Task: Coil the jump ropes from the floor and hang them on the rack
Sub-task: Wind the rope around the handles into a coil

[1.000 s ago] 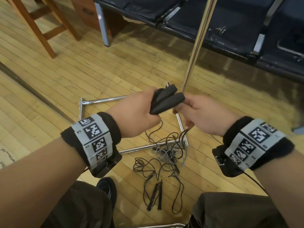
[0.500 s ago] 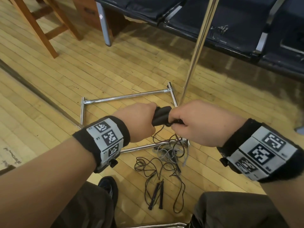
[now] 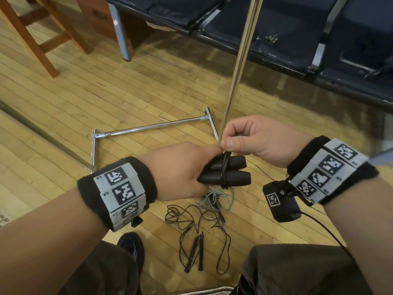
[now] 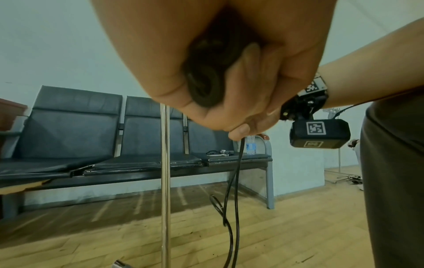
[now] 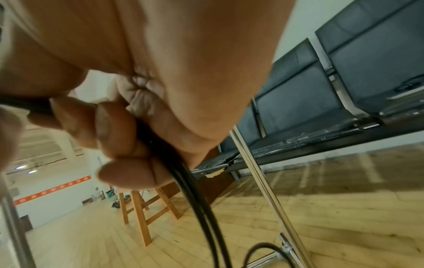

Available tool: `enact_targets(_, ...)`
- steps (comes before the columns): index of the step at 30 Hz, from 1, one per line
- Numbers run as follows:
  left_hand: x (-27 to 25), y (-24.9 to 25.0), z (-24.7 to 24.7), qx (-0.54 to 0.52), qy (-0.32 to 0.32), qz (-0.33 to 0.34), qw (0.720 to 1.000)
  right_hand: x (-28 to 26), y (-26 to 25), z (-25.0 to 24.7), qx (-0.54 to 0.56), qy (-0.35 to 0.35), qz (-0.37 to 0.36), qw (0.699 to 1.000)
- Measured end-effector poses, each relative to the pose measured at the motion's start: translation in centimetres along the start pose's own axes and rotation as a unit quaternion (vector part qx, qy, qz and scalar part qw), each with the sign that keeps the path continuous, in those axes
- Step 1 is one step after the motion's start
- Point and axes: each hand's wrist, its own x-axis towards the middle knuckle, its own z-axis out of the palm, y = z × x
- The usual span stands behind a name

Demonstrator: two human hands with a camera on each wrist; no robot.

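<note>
My left hand [image 3: 187,169] grips the two black handles [image 3: 231,171] of a jump rope side by side, tips pointing right. Black cord [image 3: 225,169] is wrapped around both handles. My right hand [image 3: 242,141] pinches that cord just above the handles, and in the right wrist view the cord [image 5: 197,197] runs down from its fingers [image 5: 128,174]. The left wrist view shows the cord [image 4: 234,181] hanging to the floor. More jump ropes [image 3: 204,220] lie tangled on the floor below my hands, one with thin black handles [image 3: 195,254]. The chrome rack's pole [image 3: 240,60] rises behind my hands.
The rack's chrome base frame [image 3: 148,128] lies on the wooden floor. A row of dark padded seats [image 3: 276,28] stands behind the pole. Wooden stool legs [image 3: 38,39] are at far left. My shoe [image 3: 129,245] and knees are at the bottom.
The handles have turned to point right and dropped lower in my left hand. My right hand let go of the handle ends and now pinches the cord wound around them.
</note>
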Motion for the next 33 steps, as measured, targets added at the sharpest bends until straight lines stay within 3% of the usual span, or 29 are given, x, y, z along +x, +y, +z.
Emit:
enact_targets(5,-0.1,0.1,-0.3,-0.029,-0.008,-0.006,1.0,0.6,0.9,0.1,0.071,0.032,0.012,0.997)
enact_targets(9,0.1,-1.1,0.0,0.015,-0.024,-0.025,0.999,0.6,0.6,0.1,0.037,0.069,0.027,0.997)
enact_targets(14,0.7,-3.1,0.6,0.09,-0.02,-0.136,0.986,-0.2,-1.3,-0.8,0.041,0.105,0.028,0.993)
enact_targets(18,1.2,-4.2,1.0,0.095,-0.018,-0.192,0.977,-1.0,-2.6,-0.5,-0.084,0.076,0.043,0.993)
enact_targets(22,1.2,-3.4,1.9,0.131,-0.054,-0.156,0.978,-0.9,-2.5,-0.1,-0.082,0.076,0.047,0.993)
enact_targets(27,1.1,-1.9,2.5,0.146,-0.054,-0.091,0.984,-0.7,-1.7,0.3,-0.063,0.078,0.074,0.992)
enact_targets(33,1.6,-1.3,2.8,0.147,-0.066,-0.109,0.981,-1.2,-2.6,0.8,-0.032,0.053,0.023,0.998)
